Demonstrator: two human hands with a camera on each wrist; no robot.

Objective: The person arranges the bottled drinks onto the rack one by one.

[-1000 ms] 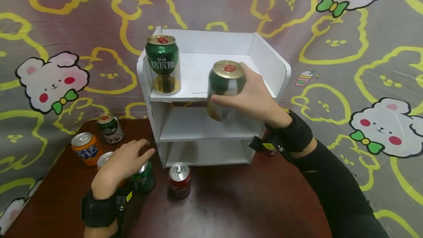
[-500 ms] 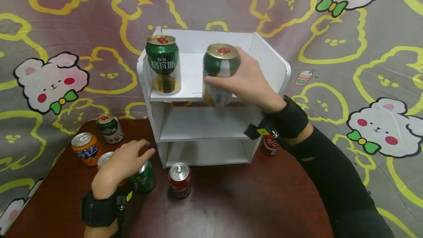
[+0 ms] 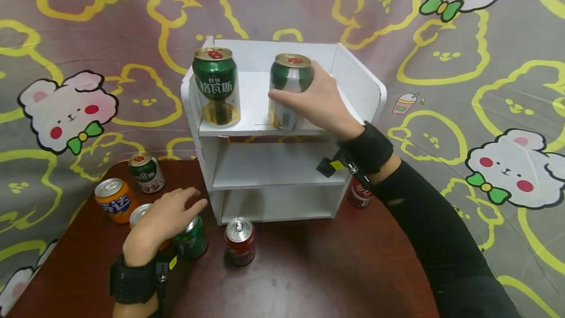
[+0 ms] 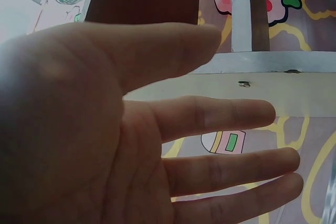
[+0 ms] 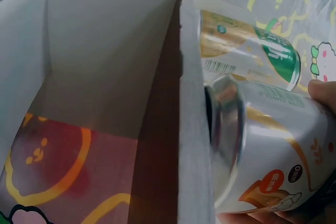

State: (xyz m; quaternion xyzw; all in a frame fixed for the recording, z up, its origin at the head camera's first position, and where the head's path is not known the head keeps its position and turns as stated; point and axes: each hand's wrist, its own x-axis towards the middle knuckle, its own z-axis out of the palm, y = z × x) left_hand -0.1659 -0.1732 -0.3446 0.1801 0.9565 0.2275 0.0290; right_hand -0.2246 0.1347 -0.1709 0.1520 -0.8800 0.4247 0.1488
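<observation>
My right hand [image 3: 324, 104] grips a green, white and gold drink can [image 3: 282, 77], thumb across its front, upright at the front of the top shelf. In the right wrist view, the base of the held can [image 5: 278, 145] is right at the shelf edge [image 5: 194, 129]. A matching can [image 3: 216, 87] stands on the left of the same shelf. Low over the table at left, my left hand [image 3: 165, 217] holds nothing, partly covering a green can [image 3: 194, 239] and a silver-topped can [image 3: 139, 212]. In the left wrist view its fingers [image 4: 220, 114] are straight and spread.
The white three-tier shelf [image 3: 269, 161] stands at the back of the dark table [image 3: 309, 269]. An orange can [image 3: 116, 200] and a small green-and-white can [image 3: 147, 173] are at left. A dark red can [image 3: 240, 242] stands in front; a red can [image 3: 359, 194] is beside the shelf's right.
My right hand has lifted the can up and slightly left, from in front of the shelf to the top shelf's front edge. The left hand has stayed in place.
</observation>
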